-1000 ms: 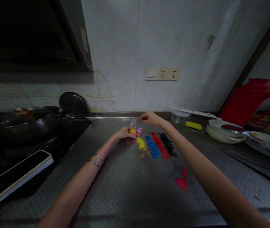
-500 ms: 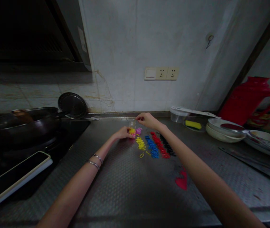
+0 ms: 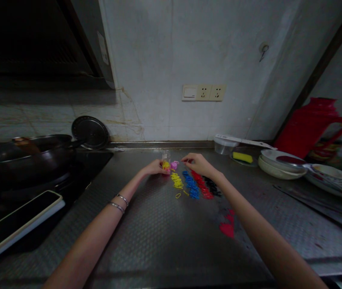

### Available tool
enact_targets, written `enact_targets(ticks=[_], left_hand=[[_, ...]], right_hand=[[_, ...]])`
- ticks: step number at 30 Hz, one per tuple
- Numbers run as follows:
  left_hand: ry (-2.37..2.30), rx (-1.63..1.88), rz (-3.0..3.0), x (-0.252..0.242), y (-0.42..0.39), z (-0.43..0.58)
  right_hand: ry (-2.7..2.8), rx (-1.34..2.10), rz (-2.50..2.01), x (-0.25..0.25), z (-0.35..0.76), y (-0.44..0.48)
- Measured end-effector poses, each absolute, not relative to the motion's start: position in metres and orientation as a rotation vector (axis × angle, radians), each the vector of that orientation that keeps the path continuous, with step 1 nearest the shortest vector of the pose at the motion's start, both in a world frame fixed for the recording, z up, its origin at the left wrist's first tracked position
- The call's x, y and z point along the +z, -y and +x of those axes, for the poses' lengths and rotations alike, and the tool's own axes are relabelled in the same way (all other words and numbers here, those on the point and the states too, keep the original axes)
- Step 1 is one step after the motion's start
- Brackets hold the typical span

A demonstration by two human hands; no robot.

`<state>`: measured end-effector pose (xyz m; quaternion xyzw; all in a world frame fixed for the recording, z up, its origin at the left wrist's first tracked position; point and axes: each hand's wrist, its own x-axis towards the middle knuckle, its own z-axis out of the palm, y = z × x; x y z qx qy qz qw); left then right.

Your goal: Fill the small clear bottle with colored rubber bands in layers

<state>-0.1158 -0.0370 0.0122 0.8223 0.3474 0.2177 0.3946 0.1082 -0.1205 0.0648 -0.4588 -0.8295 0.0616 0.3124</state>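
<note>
In the head view, a clear jar [image 3: 166, 155] with yellow bands inside and pink at its lower part is gripped at the side by the left hand [image 3: 154, 166], over the metal desk [image 3: 146, 228]. The fingertips of the right hand [image 3: 199, 164] are drawn close together; whether anything is pinched cannot be told. Beside the jar, a purple bundle [image 3: 174, 165] is seen. 4 groups are laid side by side: yellow bands [image 3: 177, 180], blue bands [image 3: 191, 185], red bands [image 3: 203, 188] and black bands [image 3: 214, 189]. Writing on the coloured container [image 3: 328, 150] near the red flask [image 3: 307, 130] is too blurred to be read, as is the pale label [image 3: 102, 48] on the range hood [image 3: 29, 36].
</note>
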Motion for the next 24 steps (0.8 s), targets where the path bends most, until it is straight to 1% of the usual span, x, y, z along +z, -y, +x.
enact_targets(ticks=[5,11,14,16,17,19,22,24], left_hand=[[-0.813,0.434,2.098,0.034,0.044,-0.121],[-1.298,0.427,2.218,0.088,0.047,-0.154],[-1.429,0.595,2.300,0.118,0.060,-0.162],[-1.479,0.763,2.316,0.127,0.075,-0.155],[-1.469,0.792,2.341,0.126,0.084,-0.148],[-1.338,0.704,2.429,0.114,0.100,-0.129],[-1.023,0.515,2.574,0.079,0.115,-0.101],[-0.916,0.449,2.664,0.055,0.117,-0.089]], right_hand=[[2.141,0.211,-1.235,0.035,0.133,0.139],[2.071,0.226,-1.277,0.014,0.146,0.151],[2.072,0.226,-1.278,0.010,0.147,0.153],[2.088,0.223,-1.279,0.009,0.147,0.153],[2.094,0.217,-1.281,0.008,0.148,0.153],[2.101,0.200,-1.283,0.008,0.148,0.153],[2.118,0.171,-1.269,0.008,0.147,0.153],[2.135,0.154,-1.266,0.008,0.147,0.153]])
